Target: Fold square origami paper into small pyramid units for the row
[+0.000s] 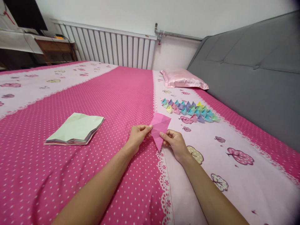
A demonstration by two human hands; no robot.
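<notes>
A creased pink sheet of paper (pixel 159 126) is held just above the bed, one corner pointing down toward me. My left hand (pixel 138 135) pinches its left edge with thumb and fingers closed. On the paper's right side, my right hand (pixel 174 142) pinches the lower edge the same way. Beyond the paper, several small folded paper pieces (pixel 189 110) in pastel colours lie in rows on the pale strip of the sheet. A stack of paper sheets (pixel 76 128) with a pale green one on top rests to the left of my left hand.
The bed has a pink dotted sheet (pixel 93 175) with pale tree-print bands. A pink satin pillow (pixel 182 78) lies at the far end. A grey padded headboard (pixel 253 75) runs along the right. A white radiator (pixel 110 47) and a wooden shelf (pixel 56 48) stand behind.
</notes>
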